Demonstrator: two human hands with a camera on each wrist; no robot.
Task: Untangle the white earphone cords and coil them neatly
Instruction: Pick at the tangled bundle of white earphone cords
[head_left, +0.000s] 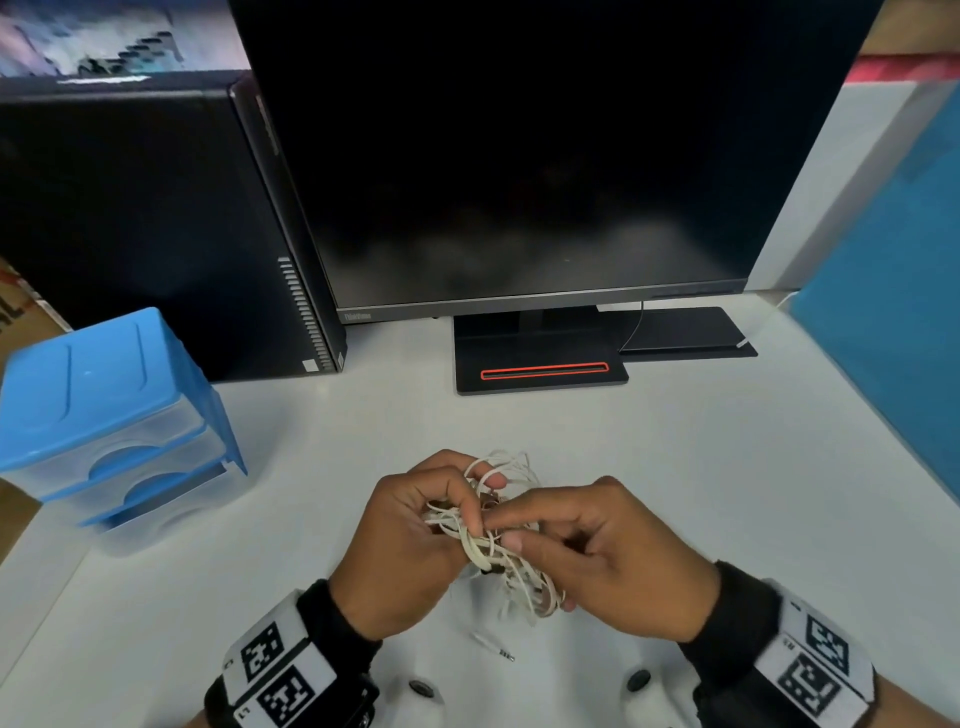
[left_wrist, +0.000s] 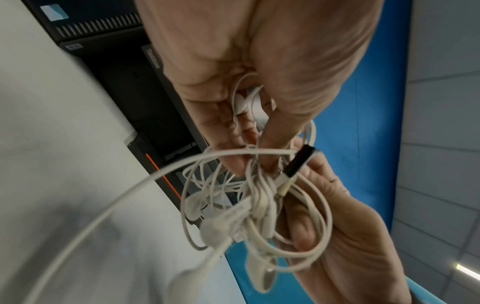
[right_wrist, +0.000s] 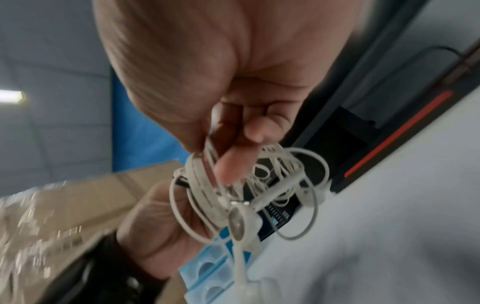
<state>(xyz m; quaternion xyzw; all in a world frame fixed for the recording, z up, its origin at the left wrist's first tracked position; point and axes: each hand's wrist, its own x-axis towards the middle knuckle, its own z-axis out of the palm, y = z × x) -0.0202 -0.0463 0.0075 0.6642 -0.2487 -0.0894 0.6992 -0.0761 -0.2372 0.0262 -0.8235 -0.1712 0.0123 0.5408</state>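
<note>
We're early in this one, and the tangle tells us so: the white earphone cords (head_left: 493, 525) are one knotted clump, held up above the white desk (head_left: 675, 441) in front of the monitor (head_left: 519, 156), right between both hands. Our left hand (head_left: 410, 540) has its fingers curled round the left side of the bundle, gripping a thick bunch of loops; the left wrist view shows an earbud (left_wrist: 241, 101) tucked inside that grip. Our right hand (head_left: 597, 561) comes in from the other side, thumb and forefinger closed on a strand, picking at the knot, other fingers curled underneath. Loops cross every way in the wrist views, with a small black piece (left_wrist: 301, 160) caught among them, and we can't tell which strand leads where. One end is loose: the jack plug (head_left: 501, 650) lies on the desk just below the clump. So by our reckoning nothing is coiled yet, the untangling is barely begun, and all of the coiling lies ahead. The blue drawer box (head_left: 104, 395) sits off to the left, untouched.
</note>
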